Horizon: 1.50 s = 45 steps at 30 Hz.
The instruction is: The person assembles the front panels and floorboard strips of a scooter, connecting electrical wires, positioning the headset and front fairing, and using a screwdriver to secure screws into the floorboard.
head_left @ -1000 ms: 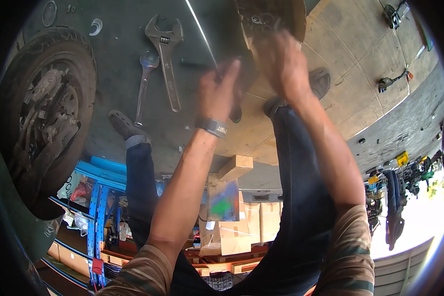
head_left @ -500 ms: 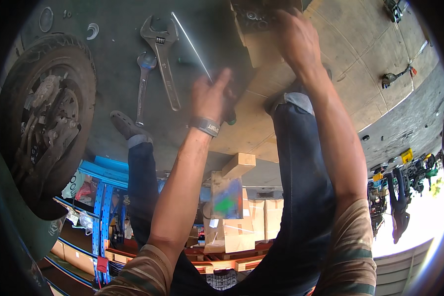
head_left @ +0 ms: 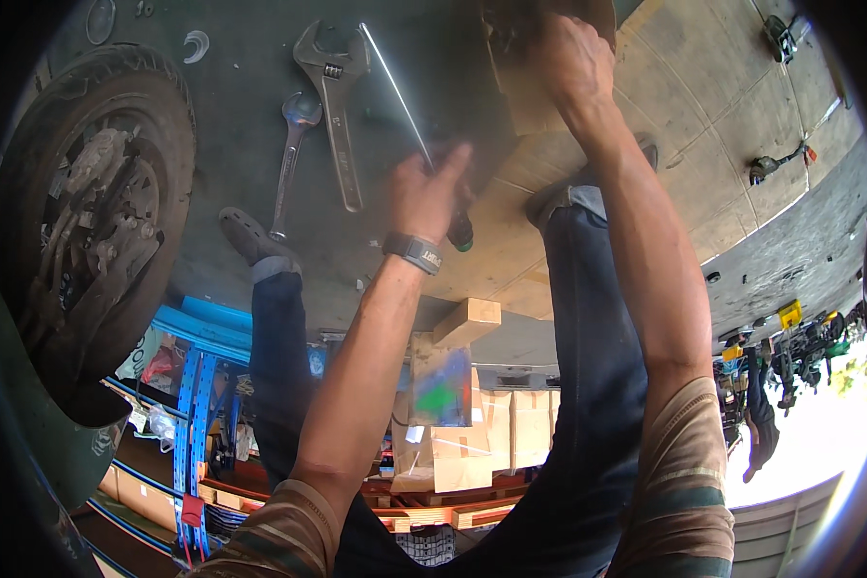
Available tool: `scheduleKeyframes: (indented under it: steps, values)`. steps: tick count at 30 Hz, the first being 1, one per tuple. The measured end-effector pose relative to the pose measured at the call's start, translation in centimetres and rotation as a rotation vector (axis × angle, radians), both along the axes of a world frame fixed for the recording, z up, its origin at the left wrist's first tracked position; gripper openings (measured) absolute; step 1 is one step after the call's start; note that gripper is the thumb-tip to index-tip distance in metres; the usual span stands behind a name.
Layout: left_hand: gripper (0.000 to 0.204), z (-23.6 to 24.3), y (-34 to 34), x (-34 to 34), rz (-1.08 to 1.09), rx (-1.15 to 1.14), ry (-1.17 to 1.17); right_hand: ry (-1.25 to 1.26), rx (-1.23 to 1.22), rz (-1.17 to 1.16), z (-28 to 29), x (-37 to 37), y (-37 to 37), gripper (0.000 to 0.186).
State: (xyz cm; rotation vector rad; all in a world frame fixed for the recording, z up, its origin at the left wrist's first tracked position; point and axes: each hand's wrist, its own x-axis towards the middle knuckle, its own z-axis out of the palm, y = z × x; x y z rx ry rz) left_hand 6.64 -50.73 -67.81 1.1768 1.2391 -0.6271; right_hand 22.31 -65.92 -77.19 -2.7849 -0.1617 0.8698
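My left hand (head_left: 426,197) is closed around a screwdriver (head_left: 395,87), its long bright shaft pointing up and left from between thumb and fingers. The dark, green-tipped handle end shows beside my wrist; the thumb is slightly blurred. Over a cardboard box (head_left: 533,108) at the top, my right hand (head_left: 576,63) has its fingers curled. Whatever they hold is hidden, and the dark contents there are blurred. Left of the screwdriver lie a large adjustable wrench (head_left: 339,125) and a smaller wrench (head_left: 289,164) on the dark floor.
A wheel with tyre (head_left: 178,159) fills the left side. Flattened cardboard (head_left: 684,106) covers the floor at right, with small black parts (head_left: 766,169) on it. Below are a wooden block (head_left: 467,323), cartons (head_left: 530,429) and blue shelving (head_left: 191,385).
The wrenches, wheel and left hand appear slightly farther right, as the view has shifted. My right hand has its fingers drawn together more over the box, hiding the rings seen before.
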Motion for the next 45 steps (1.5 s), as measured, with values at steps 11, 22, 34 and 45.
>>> scheduleKeyframes:
  steps: [11, 22, 34, 45]
  values:
    - [0.028, 0.6, 0.4, 1.0, -0.013, -0.023, -0.003, -0.032, 0.205, 0.172, 3.5, -1.2, 0.4, 0.029]
    - [0.027, 0.1, -0.8, 0.0, 0.007, -0.015, 0.044, -0.071, 0.206, 0.164, 3.1, -0.6, 0.6, 0.035]
    - [0.029, 0.2, -0.2, -0.1, -0.017, 0.009, 0.017, -0.133, 0.178, 0.104, 3.0, -0.8, 0.6, 0.038]
    - [0.03, 0.3, 0.5, -0.5, -0.02, -0.001, 0.055, -0.263, 0.191, -0.165, 3.4, -0.1, -1.8, 0.032]
